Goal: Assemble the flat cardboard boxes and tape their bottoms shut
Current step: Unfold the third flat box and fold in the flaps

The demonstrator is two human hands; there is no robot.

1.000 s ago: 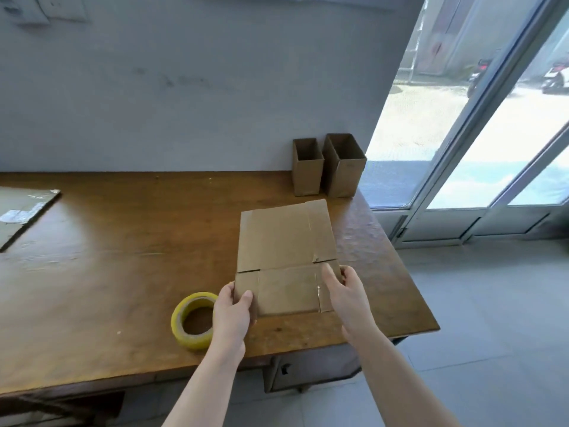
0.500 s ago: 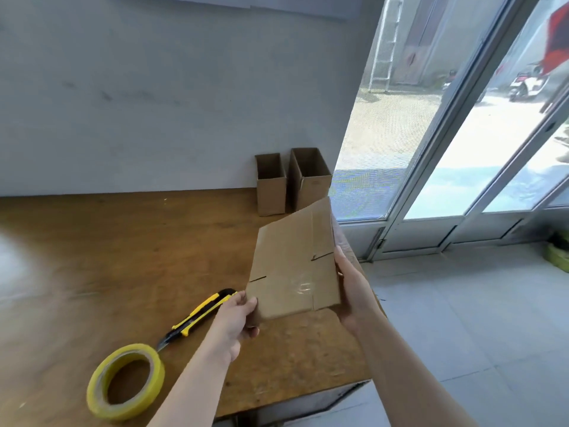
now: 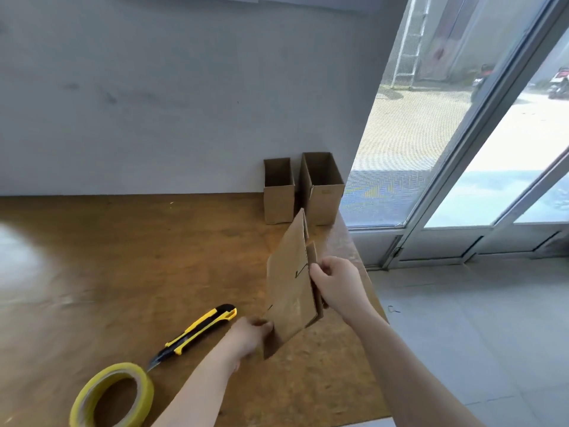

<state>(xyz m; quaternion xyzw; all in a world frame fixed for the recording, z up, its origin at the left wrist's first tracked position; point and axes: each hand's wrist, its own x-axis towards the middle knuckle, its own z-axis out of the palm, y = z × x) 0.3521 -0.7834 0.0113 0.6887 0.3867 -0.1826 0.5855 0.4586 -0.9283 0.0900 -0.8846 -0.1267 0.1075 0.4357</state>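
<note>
Wooden table [image 3: 123,272] against a grey wall, with glass doors [image 3: 492,149] to its right. A flat cardboard box [image 3: 289,291] is held up over the table's right side, tilted and turned nearly edge-on, unopened. Two assembled boxes stand upright with open tops at the back right corner against the wall: the left box [image 3: 278,198] just beside the right box [image 3: 323,195]. Yellow tape roll [image 3: 147,396] lies flat at the front edge. Yellow-black utility knife [image 3: 197,331] lies on the table between the roll and the flat box, its tip near the roll. Right hand [image 3: 335,285] pinches the flat box's right edge, fingers curled round it. Left hand [image 3: 246,334], blurred, grips its lower left corner.
</note>
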